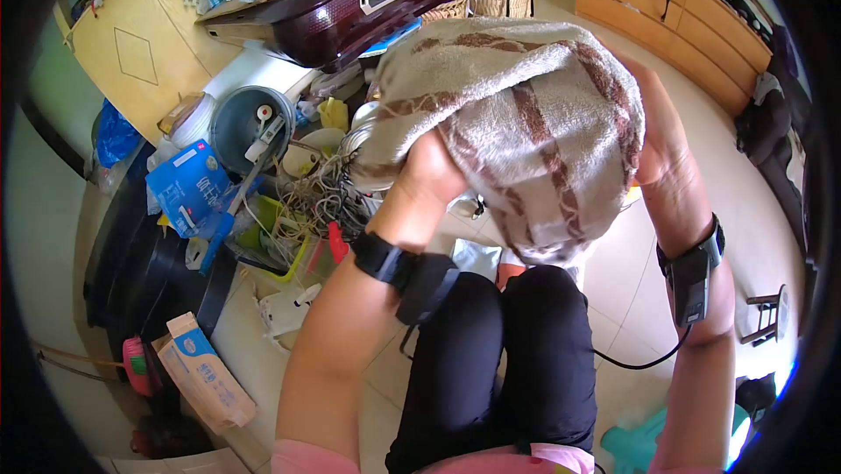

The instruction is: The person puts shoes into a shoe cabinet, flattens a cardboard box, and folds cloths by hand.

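Note:
A beige towel (543,132) with brown stripes is held up above my knees, bunched and draped between both hands. My left hand (434,167) holds it from the near left side, and its fingers disappear into a fold. At the right edge my right hand (650,123) grips the cloth, with the fingers hidden behind it. The lower part of the towel hangs down toward my lap (499,343). Each wrist wears a black strapped device, and a cable runs from the right device (692,286).
To the left lie tangled cables (320,189), a grey bucket (250,128), a blue package (193,185) and a cardboard box (206,373). A dark red glossy case (350,10) stands ahead. Wooden drawers (674,14) are at the back right, and a small stool (766,316) stands right.

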A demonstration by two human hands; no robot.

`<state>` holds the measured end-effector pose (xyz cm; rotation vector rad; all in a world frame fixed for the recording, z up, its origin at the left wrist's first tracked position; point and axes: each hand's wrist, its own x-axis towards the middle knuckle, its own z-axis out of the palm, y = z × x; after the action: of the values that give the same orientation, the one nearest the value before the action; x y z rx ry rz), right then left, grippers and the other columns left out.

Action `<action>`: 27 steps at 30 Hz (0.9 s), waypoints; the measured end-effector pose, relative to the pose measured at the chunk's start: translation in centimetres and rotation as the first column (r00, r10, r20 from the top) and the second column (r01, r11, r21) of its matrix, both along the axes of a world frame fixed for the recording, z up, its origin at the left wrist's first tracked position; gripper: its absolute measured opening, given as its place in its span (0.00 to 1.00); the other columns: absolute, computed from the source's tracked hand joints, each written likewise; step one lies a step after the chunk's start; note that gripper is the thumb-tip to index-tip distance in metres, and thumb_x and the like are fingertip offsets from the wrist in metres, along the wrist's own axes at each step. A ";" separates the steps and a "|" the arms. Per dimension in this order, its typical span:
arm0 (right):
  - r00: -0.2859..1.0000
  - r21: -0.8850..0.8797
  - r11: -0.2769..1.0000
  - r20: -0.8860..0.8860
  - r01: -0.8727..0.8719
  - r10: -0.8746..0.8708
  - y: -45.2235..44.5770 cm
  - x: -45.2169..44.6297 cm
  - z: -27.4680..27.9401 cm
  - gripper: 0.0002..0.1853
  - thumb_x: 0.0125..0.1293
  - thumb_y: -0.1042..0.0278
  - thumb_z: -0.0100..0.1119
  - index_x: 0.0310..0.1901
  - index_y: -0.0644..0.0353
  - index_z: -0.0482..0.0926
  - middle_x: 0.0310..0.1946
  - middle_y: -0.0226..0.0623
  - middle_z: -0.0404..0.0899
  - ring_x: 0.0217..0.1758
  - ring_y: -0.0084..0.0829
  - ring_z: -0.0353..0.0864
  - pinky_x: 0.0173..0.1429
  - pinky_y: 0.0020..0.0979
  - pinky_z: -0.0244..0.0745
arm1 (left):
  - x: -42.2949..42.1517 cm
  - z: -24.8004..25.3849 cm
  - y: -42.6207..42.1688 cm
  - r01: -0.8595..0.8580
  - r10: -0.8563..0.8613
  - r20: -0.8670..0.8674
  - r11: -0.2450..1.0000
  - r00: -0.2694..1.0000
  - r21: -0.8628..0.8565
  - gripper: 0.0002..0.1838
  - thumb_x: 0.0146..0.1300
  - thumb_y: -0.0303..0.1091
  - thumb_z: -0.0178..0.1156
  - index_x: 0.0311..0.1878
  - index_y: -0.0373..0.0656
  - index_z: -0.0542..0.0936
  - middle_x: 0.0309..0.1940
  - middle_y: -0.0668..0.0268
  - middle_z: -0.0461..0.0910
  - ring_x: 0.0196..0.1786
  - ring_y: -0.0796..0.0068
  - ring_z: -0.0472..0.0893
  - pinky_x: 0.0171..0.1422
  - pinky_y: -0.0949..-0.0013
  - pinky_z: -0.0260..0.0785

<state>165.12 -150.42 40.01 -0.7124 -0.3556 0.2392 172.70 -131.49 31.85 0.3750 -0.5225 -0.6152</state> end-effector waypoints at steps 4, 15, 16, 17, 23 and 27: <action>0.909 -0.251 0.889 -0.072 0.383 -0.411 -3.5 2.0 -1.6 0.18 0.74 0.61 0.44 0.51 0.69 0.75 0.44 0.44 0.82 0.44 0.32 0.81 0.54 0.33 0.77 | -3.2 0.7 1.5 -0.021 0.008 0.046 0.957 0.999 0.289 0.25 0.73 0.45 0.43 0.64 0.38 0.69 0.60 0.58 0.74 0.60 0.63 0.75 0.68 0.55 0.65; 0.786 -0.636 0.528 0.214 0.563 -0.580 -12.7 2.5 -6.4 0.17 0.72 0.59 0.51 0.52 0.65 0.76 0.40 0.31 0.81 0.39 0.20 0.81 0.44 0.23 0.78 | -1.1 0.8 11.5 -0.374 0.392 0.155 0.578 0.907 0.725 0.18 0.68 0.43 0.57 0.56 0.45 0.76 0.53 0.69 0.79 0.57 0.73 0.76 0.66 0.62 0.61; 0.802 -0.618 0.552 0.236 0.559 -0.549 -12.5 2.4 -6.5 0.17 0.72 0.60 0.52 0.51 0.65 0.76 0.40 0.32 0.81 0.40 0.20 0.81 0.46 0.23 0.78 | -1.1 0.9 11.6 -0.465 0.394 0.289 0.488 0.872 0.738 0.17 0.68 0.43 0.57 0.55 0.44 0.75 0.53 0.69 0.79 0.56 0.72 0.77 0.65 0.62 0.61; 0.802 -0.616 0.553 0.237 0.560 -0.548 -12.4 2.4 -6.4 0.17 0.72 0.60 0.52 0.51 0.65 0.76 0.40 0.32 0.81 0.40 0.20 0.81 0.46 0.23 0.78 | -0.6 0.3 11.8 -0.606 0.425 0.446 0.396 0.787 0.690 0.17 0.69 0.40 0.57 0.55 0.41 0.74 0.48 0.65 0.81 0.49 0.75 0.79 0.57 0.68 0.67; 0.702 -0.649 0.350 0.421 0.676 -0.575 -10.5 -1.2 -4.3 0.17 0.71 0.63 0.53 0.56 0.64 0.71 0.41 0.34 0.80 0.42 0.22 0.81 0.50 0.25 0.76 | -3.2 2.6 12.8 -0.873 0.358 0.807 0.048 0.469 0.485 0.18 0.68 0.33 0.59 0.57 0.36 0.70 0.37 0.63 0.81 0.41 0.82 0.78 0.48 0.77 0.68; 0.631 -0.669 0.071 0.654 0.740 -0.417 -8.5 -11.1 -4.1 0.09 0.70 0.67 0.53 0.45 0.62 0.77 0.39 0.31 0.77 0.41 0.18 0.74 0.49 0.22 0.67 | -14.0 5.2 14.6 -0.820 0.430 0.731 0.039 0.530 0.571 0.24 0.60 0.30 0.65 0.58 0.36 0.71 0.41 0.61 0.80 0.40 0.81 0.79 0.45 0.77 0.70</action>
<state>154.06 -158.90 35.94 -2.0364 -0.1333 -0.5877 158.74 -116.88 37.07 1.7742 -0.2391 0.2239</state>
